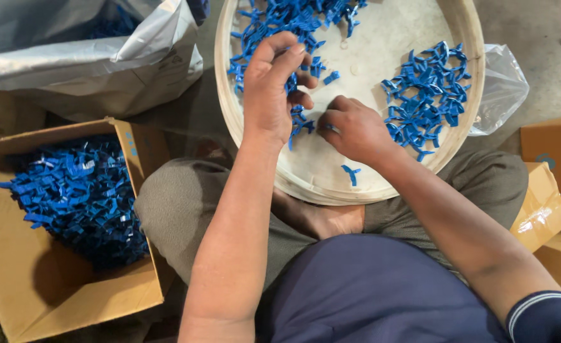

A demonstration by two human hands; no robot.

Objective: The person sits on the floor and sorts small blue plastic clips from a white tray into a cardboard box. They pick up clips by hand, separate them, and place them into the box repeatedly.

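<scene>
Blue plastic pieces (301,121) sit between the two hands, just above the pale floor of a round wooden tray (470,38) that rests on the person's crossed legs. Left hand (273,89) is curled, with fingers bent around a small bunch of these pieces, some of them hanging down below the palm. Right hand (353,130) is closed too, its fingertips pinching one small piece close to the left hand. Both hands almost touch each other over the near half of the tray.

Inside the tray, one heap of blue pieces (280,25) lies at the far left side and another heap (426,95) lies at the right side. One single piece (351,173) lies alone near the front rim. Left of the person stands an open cardboard box (32,286) full of the same blue pieces. Behind it is a grey plastic bag (89,57). More cardboard boxes (557,190) stand at the right, and a clear plastic bag (503,82) lies beside the tray.
</scene>
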